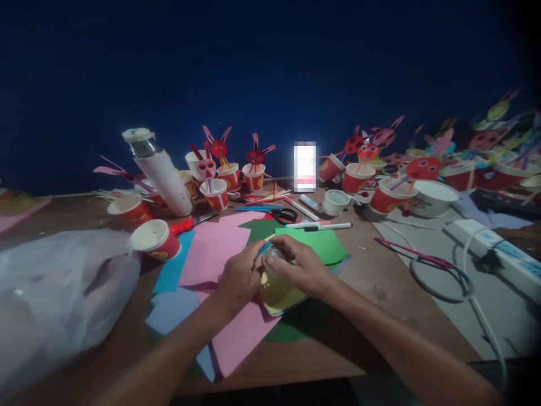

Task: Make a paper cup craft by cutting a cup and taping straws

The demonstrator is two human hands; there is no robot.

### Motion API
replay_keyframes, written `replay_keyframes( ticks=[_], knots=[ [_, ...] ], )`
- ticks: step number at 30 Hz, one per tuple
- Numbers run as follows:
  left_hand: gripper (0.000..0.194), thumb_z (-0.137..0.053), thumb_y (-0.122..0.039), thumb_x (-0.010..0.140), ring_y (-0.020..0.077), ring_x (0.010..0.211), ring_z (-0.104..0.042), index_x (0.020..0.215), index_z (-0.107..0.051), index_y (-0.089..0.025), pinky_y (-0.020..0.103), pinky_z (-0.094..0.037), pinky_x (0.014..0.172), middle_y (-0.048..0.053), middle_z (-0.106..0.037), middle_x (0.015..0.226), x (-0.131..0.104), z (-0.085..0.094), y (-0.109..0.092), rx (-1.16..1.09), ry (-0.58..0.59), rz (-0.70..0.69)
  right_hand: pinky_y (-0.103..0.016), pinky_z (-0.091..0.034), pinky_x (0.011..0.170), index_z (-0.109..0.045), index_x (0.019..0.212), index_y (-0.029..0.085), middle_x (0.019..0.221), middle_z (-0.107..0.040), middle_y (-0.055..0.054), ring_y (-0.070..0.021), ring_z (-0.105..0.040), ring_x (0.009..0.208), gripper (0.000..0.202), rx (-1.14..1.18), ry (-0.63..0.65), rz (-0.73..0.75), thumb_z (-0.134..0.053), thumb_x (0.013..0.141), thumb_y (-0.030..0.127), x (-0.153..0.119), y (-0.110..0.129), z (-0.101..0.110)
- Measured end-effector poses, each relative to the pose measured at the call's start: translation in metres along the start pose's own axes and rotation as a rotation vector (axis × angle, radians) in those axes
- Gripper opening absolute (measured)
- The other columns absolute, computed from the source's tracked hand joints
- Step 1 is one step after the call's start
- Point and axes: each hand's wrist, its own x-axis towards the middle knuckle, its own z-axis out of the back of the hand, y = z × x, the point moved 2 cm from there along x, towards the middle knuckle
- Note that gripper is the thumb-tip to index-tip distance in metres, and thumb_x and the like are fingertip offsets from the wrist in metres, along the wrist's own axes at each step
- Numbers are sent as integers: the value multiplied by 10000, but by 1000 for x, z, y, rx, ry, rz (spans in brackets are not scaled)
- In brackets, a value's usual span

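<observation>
My left hand (242, 275) and my right hand (305, 264) meet above a yellow sheet of paper (281, 299). The fingers of the right hand are closed around a small clear round plastic cup (274, 264). Against the cup's left side, the left hand's fingers are curled in. A slim blue thing (264, 248) shows at those fingertips; its kind is too small to tell. Beneath the hands, pink paper (211, 248), green paper (321, 245) and blue paper (171, 270) overlap on the table.
Markers (327, 226) and black scissors (285, 215) lie beyond the paper. Red paper cups (158, 239) with rabbit-faced cutouts line the back, near a white thermos (163, 175). A plastic bag (63, 293) sits left; a power strip (502, 254) and cables lie right.
</observation>
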Motion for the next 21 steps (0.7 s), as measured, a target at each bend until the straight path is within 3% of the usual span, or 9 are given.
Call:
replay_keyframes(
  ticks=[4, 13, 18, 21],
  knots=[
    [320, -365, -190, 856, 154, 953, -585, 1123, -539, -163, 247, -449, 832, 59, -633, 1066, 0, -1, 1, -29, -12, -23, -258, -431, 645, -575, 977, 187, 846, -637, -26, -154, -567, 732, 265, -13, -6, -20, -530, 784, 362, 0, 0, 1],
    [315, -396, -230, 848, 170, 939, -588, 1100, -565, -148, 274, -449, 834, 71, -641, 1056, 1, -3, 0, -147, -66, 54, -225, -398, 589, -612, 888, 184, 786, -631, -11, -134, -546, 697, 242, -1, 5, -7, -502, 805, 384, 1, -1, 7],
    [280, -472, -293, 808, 152, 769, -595, 1024, -601, -171, 232, -470, 670, 24, -666, 858, 1, -2, -2, -392, -75, 197, -215, -390, 551, -617, 830, 164, 724, -611, -6, -126, -544, 656, 263, 33, 25, -45, -489, 809, 393, 5, -11, 10],
    [281, -510, -286, 774, 110, 582, -551, 1012, -599, -163, 198, -441, 527, -7, -621, 672, 2, -2, -1, -599, -4, 307, -212, -391, 551, -614, 836, 162, 727, -607, -1, -122, -543, 655, 261, 72, 45, -44, -495, 804, 393, 7, -14, 9]
  ],
)
